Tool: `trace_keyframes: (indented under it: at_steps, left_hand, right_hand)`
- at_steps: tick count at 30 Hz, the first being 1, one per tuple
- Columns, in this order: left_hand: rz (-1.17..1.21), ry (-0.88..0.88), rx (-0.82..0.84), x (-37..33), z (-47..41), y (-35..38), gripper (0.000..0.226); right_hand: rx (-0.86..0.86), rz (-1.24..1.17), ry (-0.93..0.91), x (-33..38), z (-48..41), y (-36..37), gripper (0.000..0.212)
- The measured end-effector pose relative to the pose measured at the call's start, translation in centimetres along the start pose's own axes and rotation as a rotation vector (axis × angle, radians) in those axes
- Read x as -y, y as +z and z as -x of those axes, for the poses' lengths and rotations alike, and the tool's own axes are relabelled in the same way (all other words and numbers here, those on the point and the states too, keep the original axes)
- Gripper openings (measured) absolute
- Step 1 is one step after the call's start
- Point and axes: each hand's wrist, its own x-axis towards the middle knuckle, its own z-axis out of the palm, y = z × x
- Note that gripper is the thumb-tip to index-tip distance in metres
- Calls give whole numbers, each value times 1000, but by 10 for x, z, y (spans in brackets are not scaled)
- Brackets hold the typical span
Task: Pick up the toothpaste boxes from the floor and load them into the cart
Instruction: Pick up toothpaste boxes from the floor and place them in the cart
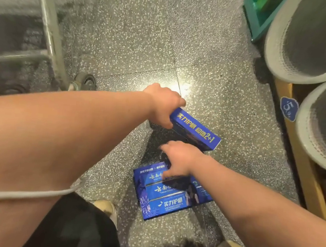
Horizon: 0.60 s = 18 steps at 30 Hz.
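Two blue cardboard toothpaste boxes: far box (195, 131) and near box (170, 201) on the speckled grey floor (126, 40), near the metal cart frame (51, 33).
Left hand (164, 105): gripped the far box's end, box tilted.
Right hand (180, 159): fingers straight, apparently touching the near box's far edge.

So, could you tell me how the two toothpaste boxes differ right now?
The far box is tipped up on edge, gripped by the left hand; the near box lies flat, front up, with the right hand touching it. Both are blue.
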Motion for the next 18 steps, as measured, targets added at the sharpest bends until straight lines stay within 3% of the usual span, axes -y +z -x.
trace_keyframes:
  at_steps: [2, 4, 11, 18]
  left_hand:
    - [-18, 2, -21, -5, 0, 2, 28]
    - [-24, -2, -23, -10, 0, 4, 15]
    - [-20, 3, 2, -6, -6, 3, 15]
    - [-8, 14, -4, -6, -3, 4, 16]
  right_hand:
    - [34, 112, -2, -2, 2, 5, 95]
    - [54, 179, 2, -5, 1, 12, 97]
    - [127, 262, 14, -11, -10, 30, 89]
    - [87, 242, 44, 0, -5, 31, 82]
